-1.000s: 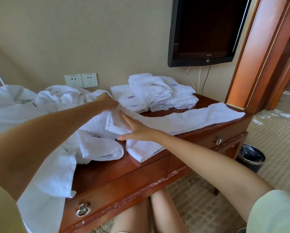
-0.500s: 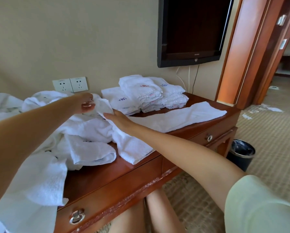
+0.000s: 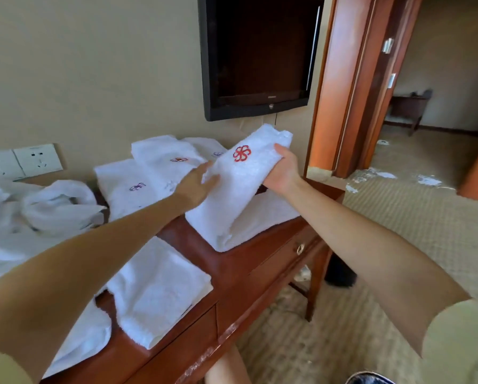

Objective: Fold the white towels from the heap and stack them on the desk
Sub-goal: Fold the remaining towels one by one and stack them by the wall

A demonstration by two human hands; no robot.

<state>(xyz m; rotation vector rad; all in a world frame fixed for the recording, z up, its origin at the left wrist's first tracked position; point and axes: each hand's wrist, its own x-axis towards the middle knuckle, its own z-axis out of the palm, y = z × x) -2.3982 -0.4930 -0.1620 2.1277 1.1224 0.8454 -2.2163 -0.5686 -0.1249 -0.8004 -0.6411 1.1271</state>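
Your right hand (image 3: 283, 173) grips the towel (image 3: 232, 195) (red logo up) tilted over the desk (image 3: 232, 273); your left hand (image 3: 197, 184) lies flat against it.

The raised towel (image 3: 232, 195) I hold is plain white; its emblem (image 3: 242, 153) is a red pinwheel flower. The folded towels (image 3: 160, 159) behind it are white: one emblem is red, and two appear purple, though they are blurred. The heap (image 3: 38, 212) is white. The desk (image 3: 232, 267) is glossy red-brown wood. My sleeve (image 3: 459, 342) is pale yellow-green. The carpet (image 3: 412, 217) is beige with a fine check. The television (image 3: 260, 51) is black; the wall (image 3: 93, 65) is beige.
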